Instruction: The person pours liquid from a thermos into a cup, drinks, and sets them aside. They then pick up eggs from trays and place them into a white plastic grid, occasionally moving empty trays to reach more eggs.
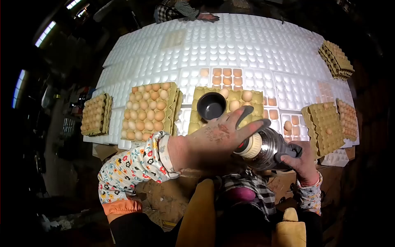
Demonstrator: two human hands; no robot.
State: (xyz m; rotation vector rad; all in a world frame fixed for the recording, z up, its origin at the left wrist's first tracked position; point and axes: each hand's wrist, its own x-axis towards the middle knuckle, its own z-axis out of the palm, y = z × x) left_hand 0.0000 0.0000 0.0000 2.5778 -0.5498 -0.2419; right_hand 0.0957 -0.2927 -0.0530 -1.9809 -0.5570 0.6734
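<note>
My right hand (303,162) grips the grey handle of a vacuum flask (265,149), which is tilted with its cream collar and red-and-black top towards the left. Across its mouth end reaches my left hand (220,133), dark coverings on its stretched fingers, which are apart; its palm side is hidden. A black cup (211,106) stands on a tan egg tray (257,99) just beyond my left hand. A few eggs (234,106) lie in that tray beside the cup. Both my forearms wear floral sleeves.
White moulded trays (230,51) cover the table, some holding brown eggs (227,76). Stacked egg trays stand left (148,111), far left (96,114), right (325,123) and back right (336,59). Another person's hand (208,17) rests at the far edge.
</note>
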